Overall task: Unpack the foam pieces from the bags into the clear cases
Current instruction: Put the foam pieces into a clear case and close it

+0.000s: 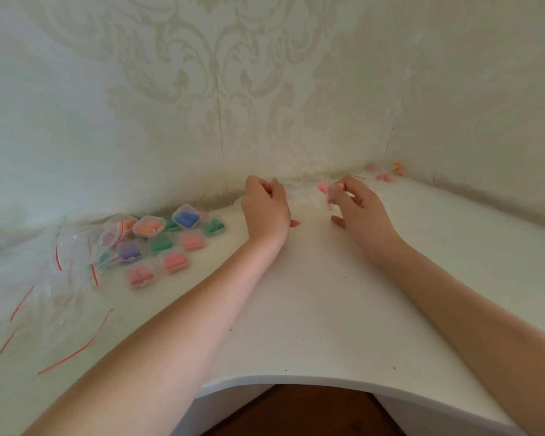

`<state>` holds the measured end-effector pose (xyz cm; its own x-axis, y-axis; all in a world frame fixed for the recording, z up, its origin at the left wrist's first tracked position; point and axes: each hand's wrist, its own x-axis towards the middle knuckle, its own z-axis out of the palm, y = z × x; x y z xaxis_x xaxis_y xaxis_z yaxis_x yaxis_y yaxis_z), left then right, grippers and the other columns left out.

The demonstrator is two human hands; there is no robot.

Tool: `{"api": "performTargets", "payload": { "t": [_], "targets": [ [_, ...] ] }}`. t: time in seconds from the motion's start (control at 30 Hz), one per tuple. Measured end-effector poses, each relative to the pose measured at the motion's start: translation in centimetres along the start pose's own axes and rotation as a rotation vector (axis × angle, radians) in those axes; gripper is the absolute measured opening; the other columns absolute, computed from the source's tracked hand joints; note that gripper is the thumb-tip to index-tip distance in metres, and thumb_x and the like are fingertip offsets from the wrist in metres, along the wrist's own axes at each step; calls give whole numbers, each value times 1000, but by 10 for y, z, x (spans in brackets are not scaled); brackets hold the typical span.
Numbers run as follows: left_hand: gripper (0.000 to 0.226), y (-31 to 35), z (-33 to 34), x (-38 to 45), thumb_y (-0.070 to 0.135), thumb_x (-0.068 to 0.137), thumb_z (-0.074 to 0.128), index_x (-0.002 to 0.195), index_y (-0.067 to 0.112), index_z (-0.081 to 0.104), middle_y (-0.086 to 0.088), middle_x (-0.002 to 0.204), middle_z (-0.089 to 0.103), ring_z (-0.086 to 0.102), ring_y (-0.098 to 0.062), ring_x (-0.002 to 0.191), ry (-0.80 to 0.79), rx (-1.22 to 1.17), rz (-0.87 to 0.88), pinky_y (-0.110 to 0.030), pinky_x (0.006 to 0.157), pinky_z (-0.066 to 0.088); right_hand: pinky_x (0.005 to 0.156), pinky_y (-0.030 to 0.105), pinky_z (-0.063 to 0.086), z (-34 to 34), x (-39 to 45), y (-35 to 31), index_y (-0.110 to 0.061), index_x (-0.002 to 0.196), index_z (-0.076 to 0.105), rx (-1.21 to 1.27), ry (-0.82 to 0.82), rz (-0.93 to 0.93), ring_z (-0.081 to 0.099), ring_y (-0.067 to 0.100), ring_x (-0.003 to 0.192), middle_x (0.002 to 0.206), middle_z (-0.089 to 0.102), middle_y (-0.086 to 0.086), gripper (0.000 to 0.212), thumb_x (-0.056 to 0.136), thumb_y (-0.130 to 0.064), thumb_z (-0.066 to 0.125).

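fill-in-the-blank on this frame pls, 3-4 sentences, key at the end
1. The right hand pinches a ____ foam piece.
2. The filled clear cases sit on the person's ____ side of the table.
3. The case at the back of the cluster holds ____ foam.
4. The empty bags carry ____ seal strips.

Missing words: pink; left; blue; red

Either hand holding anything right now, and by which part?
The right hand pinches a pink foam piece at its near end, fingertips blurred. The left hand curls at something pale by the wall; what it holds cannot be told.
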<state>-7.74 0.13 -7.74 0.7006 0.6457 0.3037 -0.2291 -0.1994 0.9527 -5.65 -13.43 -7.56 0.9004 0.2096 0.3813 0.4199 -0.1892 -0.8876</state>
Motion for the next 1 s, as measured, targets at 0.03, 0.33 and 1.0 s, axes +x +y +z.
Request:
{"api": "performTargets", "payload": {
  "t": [0.03, 0.33, 1.0],
  "targets": [
    [29, -1, -2, 3, 18, 98, 45, 71, 16, 33, -9, 73, 44, 54, -30, 62, 8, 8, 10, -18, 31, 40, 72, 36, 45, -2, 1, 0, -14, 76, 49, 23, 18, 13, 49, 13, 77, 79, 65, -21, 22, 94, -26, 52],
    [29, -6, -5, 10, 18, 96, 48, 71, 18, 35, -4, 74, 44, 54, -25, 60, 28, 64, 17, -20, 32, 43, 82, 37, 54, -5, 0, -3, -7, 85, 48, 57, 48, 40, 58, 10, 83, 79, 66, -26, 16, 96, -18, 46],
    [37, -7, -15, 26, 30, 100, 40, 66, 15, 41, -5, 65, 49, 55, -15, 49, 82, 28, -53, -28, 39, 49, 82, 44, 53, -6, -2, -4, -10, 64, 45, 84, 47, 79, 58, 9, 58, 72, 64, 3, 30, 92, -15, 55]
  ]
}}
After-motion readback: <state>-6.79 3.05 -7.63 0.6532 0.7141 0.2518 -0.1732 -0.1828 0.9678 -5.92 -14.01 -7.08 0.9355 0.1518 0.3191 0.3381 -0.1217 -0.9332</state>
